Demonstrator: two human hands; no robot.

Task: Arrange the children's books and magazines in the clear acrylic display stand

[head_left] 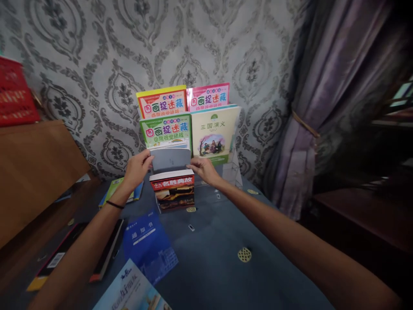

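A grey-covered book [171, 160] stands upright between my hands, in a tiered clear stand [232, 172]. My left hand [138, 168] is closed on its left edge, and the fingers of my right hand [204, 169] pinch its right edge. Just in front stands a book with a red title band and a dark landscape photo [174, 191]. Behind rise a green picture book [166, 129] and a cream book with a painted scene [213, 135]. A yellow-topped book [163, 101] and a pink book [208, 94] fill the rearmost row.
A blue booklet [150, 245] and a light-blue book [130, 288] lie on the dark blue tablecloth [219, 262]. Dark books [60, 254] lie at left under my forearm. Flat books [118, 191] rest behind my left wrist. A cardboard box [38, 168] stands left; a curtain [303, 142] hangs right.
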